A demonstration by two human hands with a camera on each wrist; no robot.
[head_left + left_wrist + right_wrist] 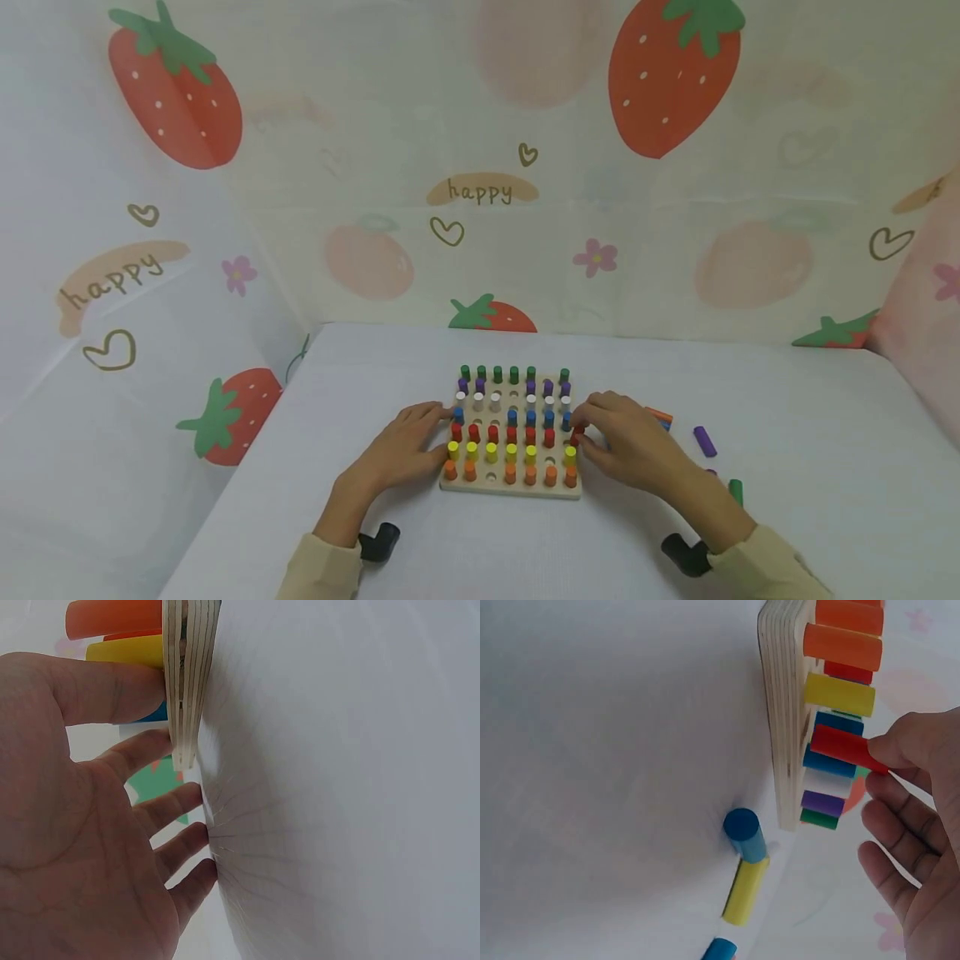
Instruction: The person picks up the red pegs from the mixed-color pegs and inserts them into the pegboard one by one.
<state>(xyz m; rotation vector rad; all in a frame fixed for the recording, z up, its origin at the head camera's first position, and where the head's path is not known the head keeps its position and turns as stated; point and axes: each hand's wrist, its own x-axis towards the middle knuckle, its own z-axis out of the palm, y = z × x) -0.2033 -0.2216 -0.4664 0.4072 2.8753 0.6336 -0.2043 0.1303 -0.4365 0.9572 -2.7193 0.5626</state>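
Note:
A wooden pegboard (pixel 510 490) lies on the white table, holding rows of green, purple, white, blue, red, yellow and orange pegs, with a few bare holes among them. At its right edge, my right hand (pixel 637 442) pinches a red peg (pixel 847 747) between thumb and fingers. The peg is at the right end of the red row; whether its lower end is in the hole cannot be told. My left hand (pixel 405 446) rests at the board's left side, thumb and index finger against the edge (pixel 187 690). Its other fingers are extended, their tips on the table.
Right of the board lie loose pegs, among them a purple peg (pixel 705 442) and a green peg (pixel 736 492). The right wrist view shows a blue peg (pixel 746 834) and a yellow peg (pixel 744 892). A strawberry-print curtain (pixel 487 250) stands behind the table.

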